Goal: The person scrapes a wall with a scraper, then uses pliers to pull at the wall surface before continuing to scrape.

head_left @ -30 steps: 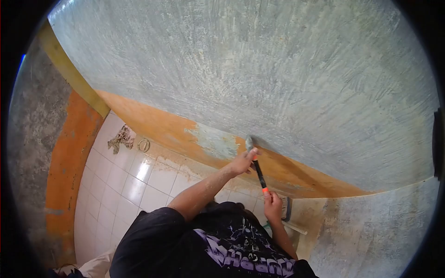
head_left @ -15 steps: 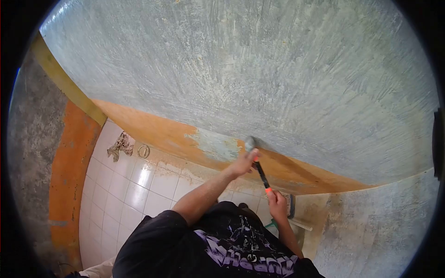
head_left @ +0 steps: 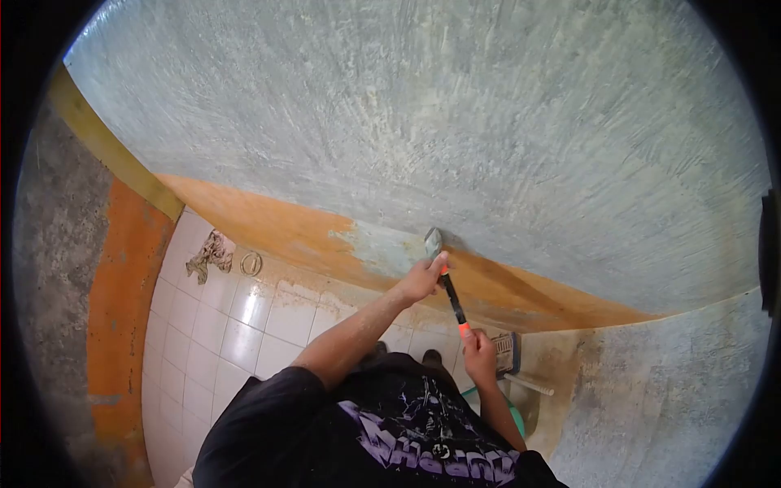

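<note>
While hands point(head_left: 419, 281) partly hide orange-black tool point(head_left: 452, 298) | green item point(head_left: 518, 420) half-hidden

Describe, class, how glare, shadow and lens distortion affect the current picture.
Head view: glare whitens patches of the floor tiles; head view: a dark shadow stretches along the orange band, right of the tool in the picture; head view: the wide lens leaves black corners, and the yellow strip at left looks bowed.
</note>
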The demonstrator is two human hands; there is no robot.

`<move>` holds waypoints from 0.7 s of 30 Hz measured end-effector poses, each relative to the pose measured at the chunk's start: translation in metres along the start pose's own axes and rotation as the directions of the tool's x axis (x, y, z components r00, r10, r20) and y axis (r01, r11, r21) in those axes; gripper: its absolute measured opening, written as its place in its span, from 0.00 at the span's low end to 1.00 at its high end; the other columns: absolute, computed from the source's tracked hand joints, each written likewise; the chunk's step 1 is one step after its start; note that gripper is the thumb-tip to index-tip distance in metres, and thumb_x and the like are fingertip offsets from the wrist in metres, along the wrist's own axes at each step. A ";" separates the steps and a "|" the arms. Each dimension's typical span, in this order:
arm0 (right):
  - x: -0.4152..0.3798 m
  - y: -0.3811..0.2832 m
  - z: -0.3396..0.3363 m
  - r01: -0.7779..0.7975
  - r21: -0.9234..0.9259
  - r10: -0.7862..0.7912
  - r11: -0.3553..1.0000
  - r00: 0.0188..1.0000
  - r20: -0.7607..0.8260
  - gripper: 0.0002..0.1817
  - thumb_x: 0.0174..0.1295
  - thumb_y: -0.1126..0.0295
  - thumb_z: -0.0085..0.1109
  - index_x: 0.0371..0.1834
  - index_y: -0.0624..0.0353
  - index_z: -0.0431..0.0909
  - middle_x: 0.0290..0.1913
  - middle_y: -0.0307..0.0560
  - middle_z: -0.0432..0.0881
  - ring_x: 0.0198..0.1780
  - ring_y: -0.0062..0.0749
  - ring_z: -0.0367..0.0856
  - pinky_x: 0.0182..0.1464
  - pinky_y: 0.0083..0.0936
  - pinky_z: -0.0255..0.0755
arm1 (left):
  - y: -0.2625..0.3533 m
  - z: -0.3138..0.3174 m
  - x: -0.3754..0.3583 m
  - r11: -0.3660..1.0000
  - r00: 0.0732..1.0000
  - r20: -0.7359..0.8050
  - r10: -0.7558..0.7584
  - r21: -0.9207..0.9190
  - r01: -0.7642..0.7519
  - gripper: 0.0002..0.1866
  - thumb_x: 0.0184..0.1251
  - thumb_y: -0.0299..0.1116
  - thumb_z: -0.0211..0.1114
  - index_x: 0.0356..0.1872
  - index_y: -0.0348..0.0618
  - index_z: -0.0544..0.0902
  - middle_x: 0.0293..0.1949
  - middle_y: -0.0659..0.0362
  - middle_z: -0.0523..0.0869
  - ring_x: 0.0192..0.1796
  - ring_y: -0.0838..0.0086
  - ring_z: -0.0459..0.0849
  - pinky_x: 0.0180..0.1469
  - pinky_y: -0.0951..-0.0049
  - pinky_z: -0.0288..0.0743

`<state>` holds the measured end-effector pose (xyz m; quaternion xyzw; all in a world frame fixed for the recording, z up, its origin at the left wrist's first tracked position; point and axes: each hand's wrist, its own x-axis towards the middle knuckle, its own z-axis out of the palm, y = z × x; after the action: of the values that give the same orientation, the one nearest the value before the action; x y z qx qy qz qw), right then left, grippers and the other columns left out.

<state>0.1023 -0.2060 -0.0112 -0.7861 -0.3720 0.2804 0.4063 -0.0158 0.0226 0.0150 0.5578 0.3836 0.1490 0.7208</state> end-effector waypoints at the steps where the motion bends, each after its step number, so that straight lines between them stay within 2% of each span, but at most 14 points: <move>1: -0.006 0.003 -0.002 -0.033 0.007 0.033 0.999 0.999 0.003 0.18 0.74 0.57 0.54 0.36 0.63 0.78 0.19 0.34 0.70 0.22 0.17 0.67 0.25 0.23 0.61 | -0.003 0.006 -0.003 1.000 1.000 0.010 -0.010 -0.001 0.010 0.33 0.78 0.62 0.44 0.55 0.43 0.83 0.41 0.58 0.83 0.39 0.75 0.82 0.40 0.69 0.78; 4: -0.003 -0.005 -0.015 -0.098 0.053 0.097 0.994 0.995 0.010 0.19 0.74 0.56 0.56 0.36 0.63 0.79 0.20 0.35 0.71 0.22 0.17 0.68 0.26 0.23 0.63 | -0.002 0.010 0.002 1.000 0.998 0.061 0.019 -0.003 -0.019 0.33 0.78 0.62 0.44 0.56 0.43 0.83 0.40 0.58 0.83 0.38 0.76 0.82 0.40 0.69 0.78; 7: 0.006 -0.035 -0.002 0.085 -0.107 -0.086 0.991 0.996 -0.001 0.18 0.74 0.57 0.55 0.35 0.63 0.79 0.19 0.34 0.71 0.22 0.16 0.68 0.26 0.22 0.63 | -0.010 -0.022 0.003 0.999 0.999 0.019 0.041 0.000 -0.041 0.33 0.78 0.62 0.43 0.56 0.44 0.84 0.40 0.59 0.83 0.39 0.76 0.82 0.40 0.70 0.77; 10: 0.003 -0.013 0.018 0.006 0.037 -0.006 0.999 1.000 0.006 0.17 0.74 0.58 0.55 0.35 0.63 0.79 0.19 0.34 0.70 0.22 0.17 0.68 0.26 0.22 0.63 | -0.006 -0.022 0.002 1.000 1.000 -0.003 0.012 0.005 -0.012 0.34 0.78 0.63 0.43 0.55 0.44 0.84 0.40 0.60 0.83 0.39 0.76 0.82 0.40 0.71 0.77; 13: -0.006 0.002 0.003 0.006 0.013 -0.006 1.000 0.999 -0.048 0.17 0.73 0.59 0.56 0.35 0.63 0.79 0.19 0.35 0.70 0.22 0.18 0.68 0.26 0.22 0.63 | -0.011 -0.002 0.003 1.000 0.999 0.047 -0.006 0.016 0.005 0.34 0.78 0.63 0.43 0.55 0.43 0.84 0.40 0.60 0.83 0.39 0.76 0.82 0.39 0.71 0.77; 14: -0.007 0.003 -0.002 -0.089 0.075 0.091 0.993 0.996 -0.019 0.16 0.72 0.59 0.57 0.35 0.62 0.79 0.18 0.35 0.70 0.22 0.19 0.68 0.26 0.23 0.63 | -0.011 -0.001 0.005 1.000 0.997 0.072 0.007 0.025 -0.008 0.34 0.78 0.63 0.43 0.55 0.43 0.84 0.40 0.59 0.83 0.39 0.76 0.82 0.39 0.71 0.77; 18: -0.001 -0.012 0.013 0.019 -0.069 -0.023 0.997 0.997 -0.069 0.18 0.72 0.57 0.58 0.36 0.63 0.79 0.18 0.38 0.71 0.23 0.20 0.70 0.27 0.26 0.65 | -0.009 -0.025 0.007 0.996 0.996 0.076 0.041 0.073 -0.047 0.33 0.79 0.62 0.43 0.55 0.43 0.84 0.40 0.59 0.83 0.39 0.76 0.82 0.39 0.71 0.77; 21: -0.004 -0.024 0.026 -0.023 -0.005 0.023 1.000 0.998 -0.057 0.21 0.71 0.53 0.59 0.37 0.64 0.81 0.20 0.47 0.77 0.23 0.27 0.73 0.29 0.29 0.67 | -0.016 -0.031 -0.004 0.999 0.999 0.011 0.042 0.025 -0.042 0.33 0.79 0.61 0.42 0.55 0.44 0.85 0.40 0.60 0.84 0.38 0.76 0.82 0.40 0.71 0.77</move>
<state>0.0721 -0.1892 -0.0038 -0.7991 -0.3521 0.2616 0.4112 -0.0444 0.0363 -0.0005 0.5755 0.3700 0.1566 0.7123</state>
